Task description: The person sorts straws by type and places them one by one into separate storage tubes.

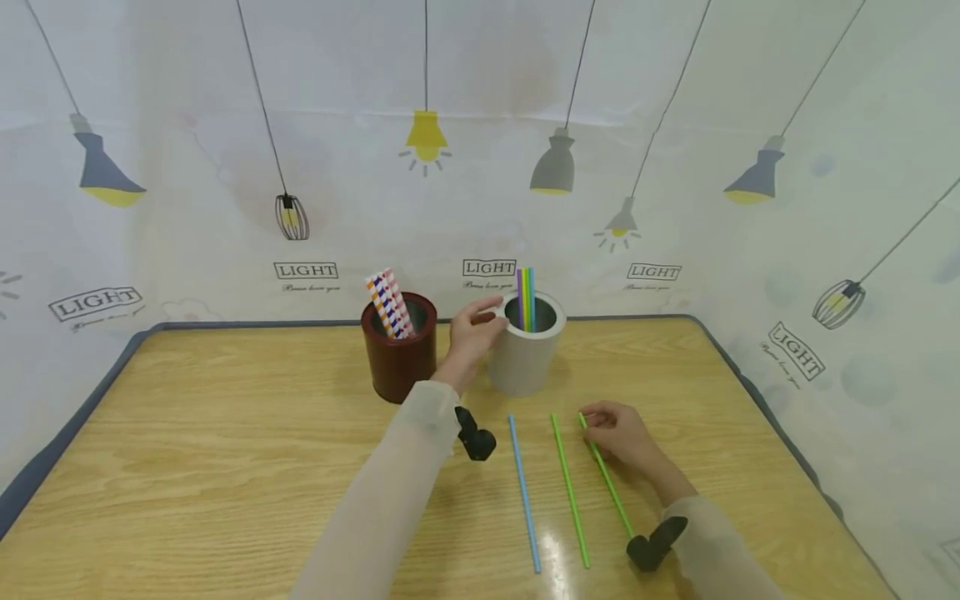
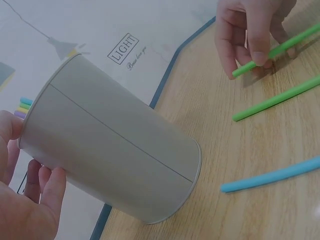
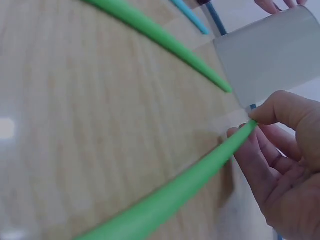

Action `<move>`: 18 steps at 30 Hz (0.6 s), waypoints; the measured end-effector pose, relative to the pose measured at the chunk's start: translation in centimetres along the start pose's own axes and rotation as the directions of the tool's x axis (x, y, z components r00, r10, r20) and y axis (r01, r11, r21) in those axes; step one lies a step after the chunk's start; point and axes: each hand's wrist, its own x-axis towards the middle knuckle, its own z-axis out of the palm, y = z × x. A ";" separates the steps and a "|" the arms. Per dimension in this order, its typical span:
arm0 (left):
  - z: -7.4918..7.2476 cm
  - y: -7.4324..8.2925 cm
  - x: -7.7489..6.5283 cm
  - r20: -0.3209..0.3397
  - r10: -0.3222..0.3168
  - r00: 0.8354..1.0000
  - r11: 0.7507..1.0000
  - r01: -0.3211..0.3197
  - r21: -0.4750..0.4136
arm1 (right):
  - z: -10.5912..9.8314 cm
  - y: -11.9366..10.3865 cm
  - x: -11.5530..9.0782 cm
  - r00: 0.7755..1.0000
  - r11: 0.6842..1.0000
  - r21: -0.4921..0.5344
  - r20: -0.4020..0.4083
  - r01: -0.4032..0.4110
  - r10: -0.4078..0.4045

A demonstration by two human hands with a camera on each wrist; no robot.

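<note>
My right hand [image 1: 618, 432] pinches a green straw [image 1: 611, 483] close to its far end, between thumb and fingers. The straw slants back toward my right wrist, low over the table. At the left side of the white cup [image 1: 519, 367], my left hand [image 1: 474, 333] has relaxed fingers by the rim. Several coloured straws [image 1: 527, 300] stand inside that cup. In the left wrist view the fingertips [image 2: 56, 182] lie against the cup's wall. Left of the held straw, a second green straw [image 1: 571, 492] and a blue straw [image 1: 524, 492] lie roughly parallel on the wood.
Behind and left of my left hand stands a dark red cup [image 1: 401, 367] holding several patterned straws [image 1: 390, 304]. The wooden table [image 1: 225, 467] meets a printed backdrop [image 1: 480, 67] along its back and side edges.
</note>
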 end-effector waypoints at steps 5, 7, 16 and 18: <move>0.1 0.0 0.1 -0.003 -0.004 1.000 1.000 0.004 -0.003 | -0.7 -0.8 0.4 1.000 0.999 0.029 -0.023 0.021 -0.021; 0.1 0.0 0.1 -0.005 -0.009 1.000 1.000 0.009 -0.006 | -1.1 -1.3 0.5 1.000 0.998 0.050 -0.015 0.027 -0.027; 0.1 0.2 0.0 -0.005 -0.025 1.000 1.000 0.025 -0.006 | -2.3 -3.6 1.3 0.999 0.996 0.078 0.016 0.038 -0.039; 0.1 0.2 0.0 -0.008 -0.018 1.000 1.000 0.018 -0.004 | -2.6 -4.0 1.6 0.999 0.997 0.066 0.011 0.045 -0.046</move>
